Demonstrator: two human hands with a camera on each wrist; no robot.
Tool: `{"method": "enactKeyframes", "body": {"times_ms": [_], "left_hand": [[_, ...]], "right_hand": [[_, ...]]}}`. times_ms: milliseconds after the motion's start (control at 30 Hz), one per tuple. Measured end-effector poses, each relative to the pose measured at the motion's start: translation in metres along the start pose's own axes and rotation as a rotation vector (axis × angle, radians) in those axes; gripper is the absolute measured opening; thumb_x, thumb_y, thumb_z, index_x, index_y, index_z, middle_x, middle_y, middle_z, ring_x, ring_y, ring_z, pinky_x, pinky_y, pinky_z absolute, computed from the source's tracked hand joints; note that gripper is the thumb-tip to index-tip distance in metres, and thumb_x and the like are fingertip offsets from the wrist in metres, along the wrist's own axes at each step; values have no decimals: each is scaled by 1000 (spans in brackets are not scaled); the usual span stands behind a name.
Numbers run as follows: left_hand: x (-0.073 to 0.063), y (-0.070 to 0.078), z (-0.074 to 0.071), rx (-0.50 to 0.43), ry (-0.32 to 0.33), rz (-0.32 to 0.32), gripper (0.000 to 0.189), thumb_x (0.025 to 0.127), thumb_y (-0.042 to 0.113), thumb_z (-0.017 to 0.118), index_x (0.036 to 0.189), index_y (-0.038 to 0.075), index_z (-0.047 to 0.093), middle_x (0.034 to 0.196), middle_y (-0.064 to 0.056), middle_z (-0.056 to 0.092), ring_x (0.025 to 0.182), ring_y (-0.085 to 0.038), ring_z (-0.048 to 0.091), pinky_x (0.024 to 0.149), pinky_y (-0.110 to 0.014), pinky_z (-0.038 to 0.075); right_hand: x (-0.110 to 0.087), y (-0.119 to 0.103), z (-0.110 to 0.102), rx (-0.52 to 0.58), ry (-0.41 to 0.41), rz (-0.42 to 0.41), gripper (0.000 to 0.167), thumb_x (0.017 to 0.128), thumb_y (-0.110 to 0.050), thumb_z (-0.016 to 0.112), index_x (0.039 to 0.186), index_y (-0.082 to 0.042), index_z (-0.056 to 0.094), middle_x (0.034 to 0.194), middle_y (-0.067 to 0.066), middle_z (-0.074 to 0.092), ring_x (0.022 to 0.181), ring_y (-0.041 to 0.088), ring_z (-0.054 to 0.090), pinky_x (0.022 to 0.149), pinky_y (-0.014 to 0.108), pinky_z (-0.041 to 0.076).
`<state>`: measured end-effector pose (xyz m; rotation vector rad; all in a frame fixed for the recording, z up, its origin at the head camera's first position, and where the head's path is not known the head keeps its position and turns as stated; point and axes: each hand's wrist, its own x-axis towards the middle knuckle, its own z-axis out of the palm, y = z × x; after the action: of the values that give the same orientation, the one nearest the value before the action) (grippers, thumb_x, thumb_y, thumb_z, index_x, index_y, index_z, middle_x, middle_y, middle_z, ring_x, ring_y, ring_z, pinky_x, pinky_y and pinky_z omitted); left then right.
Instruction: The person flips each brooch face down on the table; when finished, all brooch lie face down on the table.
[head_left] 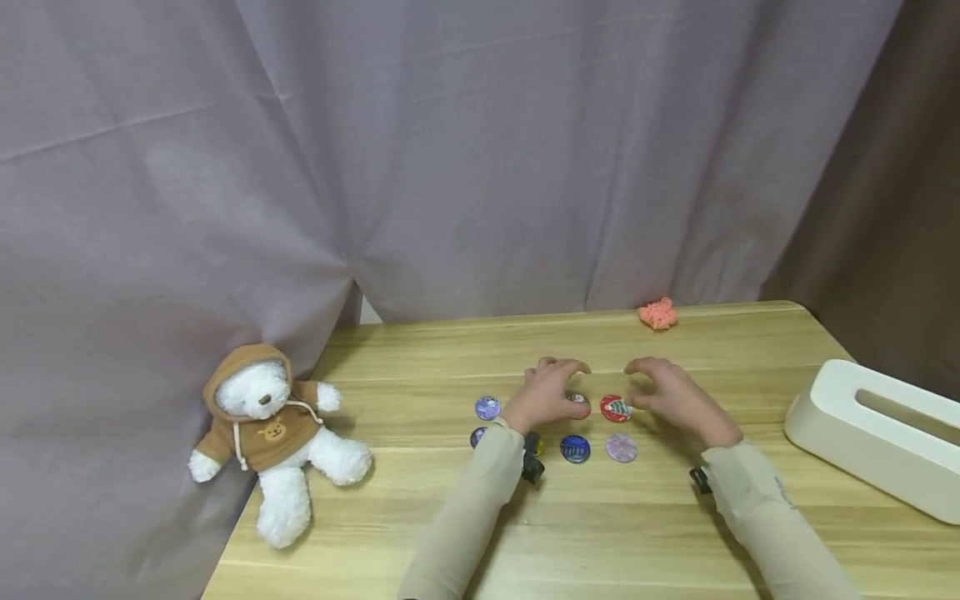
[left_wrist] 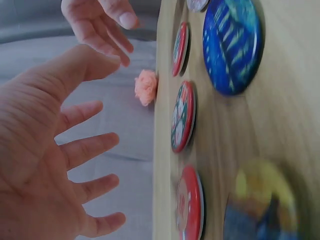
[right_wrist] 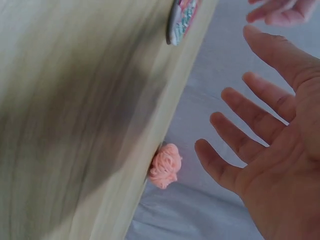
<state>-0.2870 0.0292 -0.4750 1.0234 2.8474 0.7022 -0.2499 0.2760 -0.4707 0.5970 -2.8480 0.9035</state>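
Several round button badges lie on the wooden table (head_left: pixel 360 533). My left hand (head_left: pixel 546 393) hovers over them with its fingers spread and holds nothing; it partly covers a red-rimmed badge (head_left: pixel 578 406). Opposite it, my right hand (head_left: pixel 675 398) is held with parted fingers and nothing in them, close beside a red badge with a tree (head_left: pixel 616 408). Nearer the front lie a dark blue badge (head_left: pixel 575 448) and a pale pink badge (head_left: pixel 621 447). The left wrist partly hides a yellow badge (left_wrist: pixel 262 200). Further left is a lilac badge (head_left: pixel 487 407), with a purple badge (head_left: pixel 477 436) half behind the sleeve.
A white teddy bear (head_left: pixel 279 446) in a brown hoodie sits at the table's left edge. At the back lies a coral scrunchie (head_left: pixel 658 314). A white box with a slot (head_left: pixel 877 442) stands on the right. Grey curtain (head_left: pixel 480 167) hangs behind the table.
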Motion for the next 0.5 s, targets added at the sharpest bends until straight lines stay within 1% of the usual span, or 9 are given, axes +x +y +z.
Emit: {"method": "enactKeyframes", "body": {"times_ms": [100, 233, 333, 400, 500], "left_hand": [[3, 6, 5, 23, -19, 9, 60, 83, 34, 77, 139, 23, 59, 144, 6, 57, 135, -31, 42, 101, -46, 35], [4, 10, 13, 61, -48, 13, 53, 84, 33, 79, 134, 25, 63, 136, 9, 62, 133, -27, 45, 99, -43, 35], [6, 12, 17, 69, -60, 20, 51, 83, 29, 79, 131, 26, 65, 133, 10, 64, 130, -25, 47, 99, -42, 36], [8, 14, 20, 66, -64, 23, 51, 80, 25, 80, 129, 26, 66, 129, 11, 65, 128, -23, 48, 99, -42, 36], [13, 17, 20, 70, -64, 41, 49, 78, 19, 81, 125, 25, 69, 108, 13, 71, 120, -22, 51, 94, -40, 36]], "right_hand": [[1, 2, 4, -1, -35, 1, 44, 82, -3, 78, 120, 10, 62, 125, 30, 62, 120, 52, 52, 102, 64, 37], [2, 3, 11, -1, -69, -5, 40, 78, 0, 80, 114, 9, 65, 119, 27, 65, 116, 51, 55, 99, 65, 40], [3, 3, 14, 9, -79, -5, 41, 72, 2, 80, 110, 8, 67, 114, 25, 67, 113, 51, 57, 98, 65, 40], [4, 5, 14, 12, -87, 3, 41, 70, 3, 81, 108, 7, 67, 111, 23, 69, 110, 48, 59, 97, 64, 41], [6, 7, 14, 5, -102, 10, 37, 69, 2, 82, 104, 4, 68, 104, 17, 70, 101, 39, 63, 93, 59, 45]]}}
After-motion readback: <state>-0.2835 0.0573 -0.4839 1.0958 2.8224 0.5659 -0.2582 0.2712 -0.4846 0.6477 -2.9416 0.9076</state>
